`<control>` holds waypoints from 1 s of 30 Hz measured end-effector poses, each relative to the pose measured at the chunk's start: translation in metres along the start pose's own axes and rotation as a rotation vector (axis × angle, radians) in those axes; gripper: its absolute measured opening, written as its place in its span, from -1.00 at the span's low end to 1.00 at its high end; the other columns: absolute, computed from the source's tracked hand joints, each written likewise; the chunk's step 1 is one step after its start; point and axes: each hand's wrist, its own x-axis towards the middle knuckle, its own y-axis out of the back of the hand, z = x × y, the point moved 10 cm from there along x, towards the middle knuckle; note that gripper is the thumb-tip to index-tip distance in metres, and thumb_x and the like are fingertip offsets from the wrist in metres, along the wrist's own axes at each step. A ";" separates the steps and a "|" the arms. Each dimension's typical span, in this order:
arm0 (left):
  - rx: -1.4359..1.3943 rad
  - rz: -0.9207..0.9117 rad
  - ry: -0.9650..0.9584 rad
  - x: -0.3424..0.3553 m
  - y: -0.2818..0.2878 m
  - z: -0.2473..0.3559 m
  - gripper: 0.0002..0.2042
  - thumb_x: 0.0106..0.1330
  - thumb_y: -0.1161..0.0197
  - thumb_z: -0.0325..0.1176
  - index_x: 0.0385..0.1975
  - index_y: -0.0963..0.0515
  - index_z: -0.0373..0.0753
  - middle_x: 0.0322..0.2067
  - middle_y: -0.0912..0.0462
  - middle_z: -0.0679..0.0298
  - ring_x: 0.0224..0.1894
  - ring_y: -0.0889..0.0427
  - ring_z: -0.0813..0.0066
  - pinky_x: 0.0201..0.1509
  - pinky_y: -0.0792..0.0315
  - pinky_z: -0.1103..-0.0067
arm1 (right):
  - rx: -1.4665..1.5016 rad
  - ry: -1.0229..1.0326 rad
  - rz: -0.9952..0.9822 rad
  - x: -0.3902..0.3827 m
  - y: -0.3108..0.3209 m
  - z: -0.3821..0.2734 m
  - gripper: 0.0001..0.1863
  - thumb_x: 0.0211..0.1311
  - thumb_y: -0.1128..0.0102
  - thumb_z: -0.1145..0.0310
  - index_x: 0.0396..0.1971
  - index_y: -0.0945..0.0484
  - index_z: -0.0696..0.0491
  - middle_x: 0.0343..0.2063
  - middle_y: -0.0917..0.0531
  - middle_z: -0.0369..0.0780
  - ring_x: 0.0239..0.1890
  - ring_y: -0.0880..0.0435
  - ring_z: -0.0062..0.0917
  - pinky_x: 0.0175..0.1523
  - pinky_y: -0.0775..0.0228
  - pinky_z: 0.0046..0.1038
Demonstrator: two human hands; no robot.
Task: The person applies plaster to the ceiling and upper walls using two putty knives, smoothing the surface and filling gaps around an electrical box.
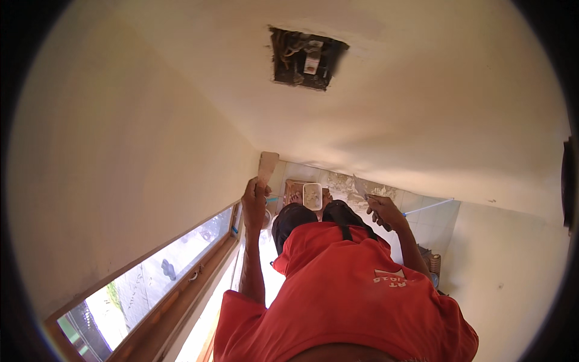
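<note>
My left hand (256, 194) is closed round a putty knife, its wide, pale-smeared blade (267, 166) pointing up near the wall corner. On the other side my right hand (386, 212) grips a trowel with a narrower blade (360, 186) that tilts up and left; its handle is mostly hidden in the fingers. A white rectangular tub (312, 196) with pale filler in it sits low between my feet. Ahead, the cream wall (386, 90) has a dark recessed box (307, 58) with wires and a white switch-like part inside.
My bare feet (295, 198) stand on a brown wooden surface (294, 185). Pale rubble (344, 182) lies along the wall's foot. A wood-framed window (193, 271) opens at the lower left. A thin light-blue stick (429, 206) and a dark bundle (429, 259) are at the right.
</note>
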 end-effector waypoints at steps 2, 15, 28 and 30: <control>0.016 -0.058 0.031 0.002 -0.019 -0.014 -0.78 0.47 -0.01 -0.35 -0.19 -0.52 -0.38 -0.50 -0.58 0.24 -0.42 -0.53 0.52 -0.28 -0.44 0.53 | 0.040 0.001 -0.010 0.009 -0.004 0.015 -0.62 0.46 0.06 0.15 -0.10 -0.53 0.20 -0.43 -0.58 -0.23 -0.61 -0.52 -0.67 -0.60 -0.37 -0.58; 0.273 -0.286 -0.011 -0.015 -0.089 -0.053 -0.74 0.40 -0.04 -0.28 -0.18 -0.52 -0.37 -0.51 -0.62 -0.03 -0.47 -0.62 0.15 -0.31 -0.44 0.30 | 0.227 -0.109 0.115 0.020 -0.002 0.115 -0.59 0.45 0.04 0.04 -0.21 -0.54 0.12 -0.45 -0.56 -0.24 -0.60 -0.50 -0.64 -0.57 -0.39 -0.53; 0.517 -0.574 -0.034 -0.020 -0.146 -0.082 -0.68 0.28 -0.16 -0.22 -0.18 -0.58 -0.39 -0.35 -0.66 -0.07 -0.28 -0.63 0.05 -0.15 -0.45 0.29 | 0.477 -0.013 0.139 0.061 -0.014 0.146 -0.62 0.42 -0.01 0.07 -0.24 -0.54 0.12 -0.52 -0.58 -0.26 -0.62 -0.52 -0.67 -0.58 -0.37 -0.56; 0.546 -0.571 -0.049 -0.024 -0.160 -0.089 -0.67 0.29 -0.14 -0.21 -0.18 -0.56 -0.40 -0.31 -0.64 -0.14 -0.22 -0.62 -0.08 -0.09 -0.43 0.23 | 0.494 -0.022 0.128 0.067 -0.019 0.149 -0.60 0.44 0.02 0.03 -0.34 -0.52 0.10 -0.61 -0.55 -0.27 -0.68 -0.50 -0.65 -0.62 -0.35 -0.56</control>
